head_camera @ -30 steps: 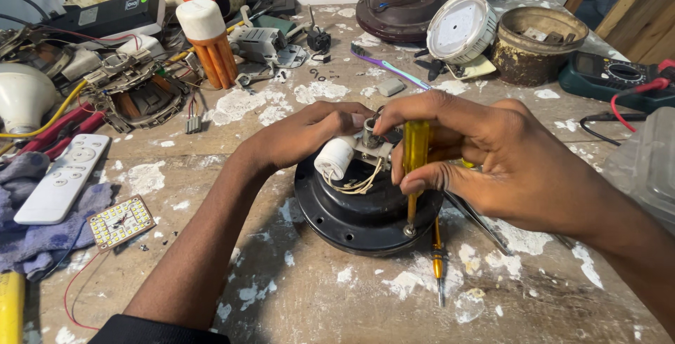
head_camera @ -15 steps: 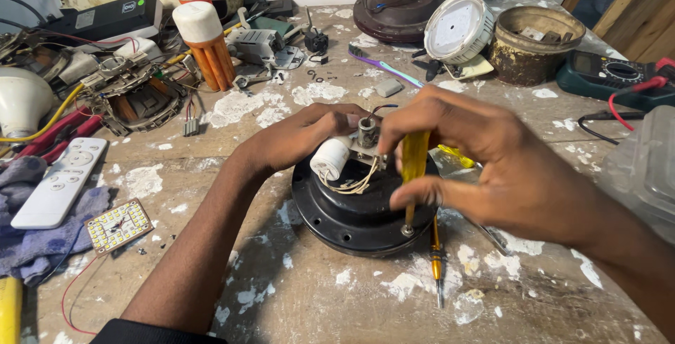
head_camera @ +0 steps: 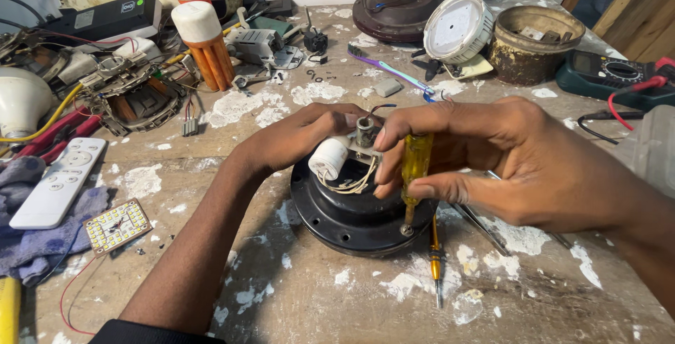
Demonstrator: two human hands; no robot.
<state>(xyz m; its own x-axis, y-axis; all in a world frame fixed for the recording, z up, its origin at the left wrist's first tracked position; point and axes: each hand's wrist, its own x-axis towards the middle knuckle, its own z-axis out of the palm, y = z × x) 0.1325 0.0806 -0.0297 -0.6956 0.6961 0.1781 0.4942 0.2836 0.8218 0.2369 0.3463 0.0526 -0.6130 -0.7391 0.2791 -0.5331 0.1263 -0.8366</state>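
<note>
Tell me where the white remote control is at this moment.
In the head view, the flat white remote control lies at the left edge of the workbench, partly on a grey cloth, beside a small square LED board.

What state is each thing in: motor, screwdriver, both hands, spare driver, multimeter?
black round motor: flat on bench, shaft up
yellow-handled screwdriver: upright, tip on motor rim
right hand: gripping the screwdriver
left hand: resting on motor top
second screwdriver: lying on bench
multimeter: lying flat
</note>
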